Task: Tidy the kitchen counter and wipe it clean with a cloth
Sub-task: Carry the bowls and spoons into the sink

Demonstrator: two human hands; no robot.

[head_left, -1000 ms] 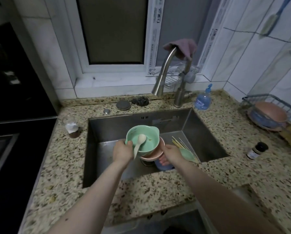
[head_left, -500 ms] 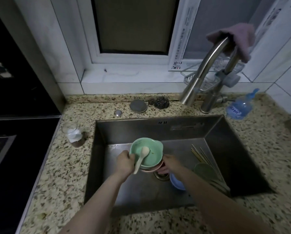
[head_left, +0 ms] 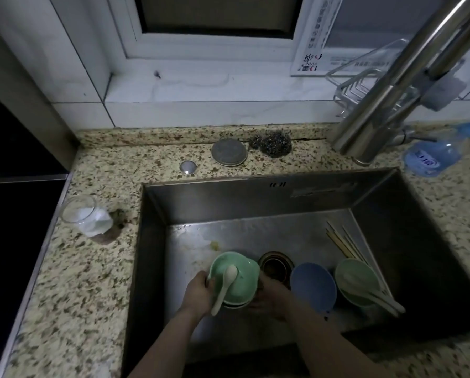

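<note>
While both hands reach into the steel sink [head_left: 255, 197], the left hand [head_left: 198, 293] is closed on the rim of a green bowl [head_left: 235, 278], its thumb pinning a white spoon [head_left: 225, 286] that lies in the bowl; the right hand [head_left: 270, 297] cups the bowl's far side, though how tightly cannot be told; the bowl sits on another dish, low over the sink floor, just beside the drain [head_left: 275, 266]; a blue bowl [head_left: 313, 286] and a second green bowl [head_left: 358, 281] stand to the right, with chopsticks [head_left: 343, 242] behind them; on the speckled table [head_left: 92, 268] are a glass jar [head_left: 85, 215], a round lid [head_left: 229, 152], a steel scourer [head_left: 270, 144] and a blue bottle [head_left: 433, 156]; no cloth shows.
</note>
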